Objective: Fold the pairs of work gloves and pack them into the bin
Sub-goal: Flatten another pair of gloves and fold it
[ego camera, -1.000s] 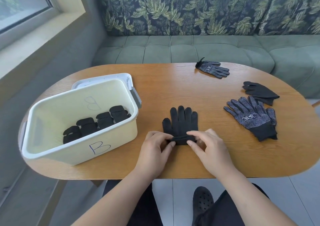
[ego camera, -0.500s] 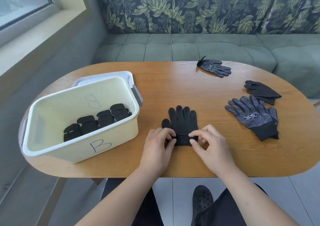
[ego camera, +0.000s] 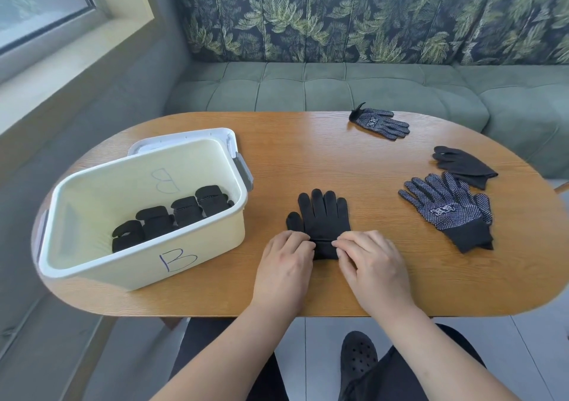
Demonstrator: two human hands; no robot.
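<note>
Here the black glove pair [ego camera: 321,219] lies lengthwise, fingers pointing away.

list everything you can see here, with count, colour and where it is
bin: one, cream with white rim, marked B, left of table
lid: one, white, at the bin's far side
folded gloves: four bundles, black, in a row inside the bin
plain gloves: one stack, black, table centre
dotted gloves: one stack, black with white dots, right of table
dark gloves: one stack, black, just beyond the dotted gloves
far dotted glove: one seen, dark with white dots, far edge of table
table: one, wooden, oval
sofa: one, green seat, leaf-print back, behind table
window: one, upper left
shoe: one, black, on the floor
left hand: pinches the plain gloves' cuff
right hand: pinches the same cuff
</note>
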